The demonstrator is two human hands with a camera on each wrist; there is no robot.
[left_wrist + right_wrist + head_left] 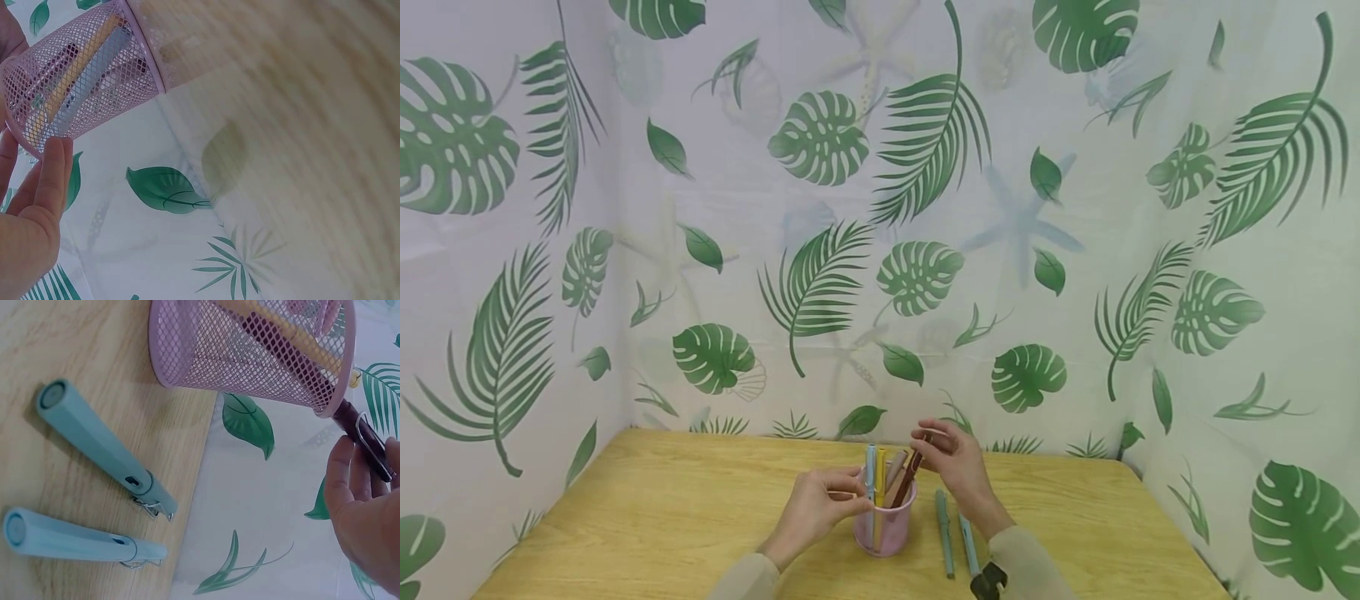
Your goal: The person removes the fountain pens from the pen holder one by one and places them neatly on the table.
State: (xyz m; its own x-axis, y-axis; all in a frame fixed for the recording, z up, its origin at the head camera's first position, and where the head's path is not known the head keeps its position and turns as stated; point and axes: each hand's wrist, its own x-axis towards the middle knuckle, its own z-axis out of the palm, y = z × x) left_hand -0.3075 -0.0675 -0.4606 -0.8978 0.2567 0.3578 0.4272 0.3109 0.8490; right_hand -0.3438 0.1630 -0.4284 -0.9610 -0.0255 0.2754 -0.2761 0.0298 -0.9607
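A pink wire-mesh pen cup (pixel 884 527) stands at the near middle of the light wooden worktop (pixel 662 500), holding a pale blue, a yellow and a tan pen. The left hand (pixel 815 505) touches the cup's rim at 9 o'clock, fingers loosely bent, gripping nothing. The right hand (pixel 955 463) pinches a dark maroon pen (pixel 908 475) leaning in the cup. Two teal capped pens (pixel 945 533) lie at the cup's 3 o'clock.

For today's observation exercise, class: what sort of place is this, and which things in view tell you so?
Probably a small screened-off desk corner: a wooden tabletop, leaf-printed curtains closing it in on three sides, and a pink mesh pen holder with pens lying beside it.
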